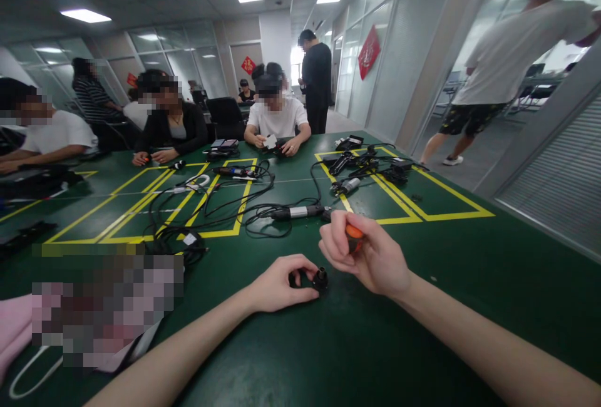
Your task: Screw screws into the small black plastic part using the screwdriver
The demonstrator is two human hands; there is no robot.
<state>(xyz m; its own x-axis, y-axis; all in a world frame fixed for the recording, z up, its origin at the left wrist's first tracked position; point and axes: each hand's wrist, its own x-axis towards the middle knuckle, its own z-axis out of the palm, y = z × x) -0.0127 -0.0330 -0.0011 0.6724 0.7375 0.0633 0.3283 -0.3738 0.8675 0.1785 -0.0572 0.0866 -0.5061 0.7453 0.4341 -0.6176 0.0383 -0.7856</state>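
Note:
My left hand rests on the green table, its thumb and fingers closed around a small black round part with a short metal tube on top. The part stands on the tabletop. Just right of it and a little higher, my right hand is wrapped round an orange-and-black handle, which looks like a screwdriver's. Its shaft and tip are hidden by my fingers, and I cannot tell whether it touches the part.
Ahead lies a grey-and-black cylindrical tool with cables around it. More black cabled devices lie inside yellow tape outlines. A pink bag is at the left. Across the table, a person in white handles parts.

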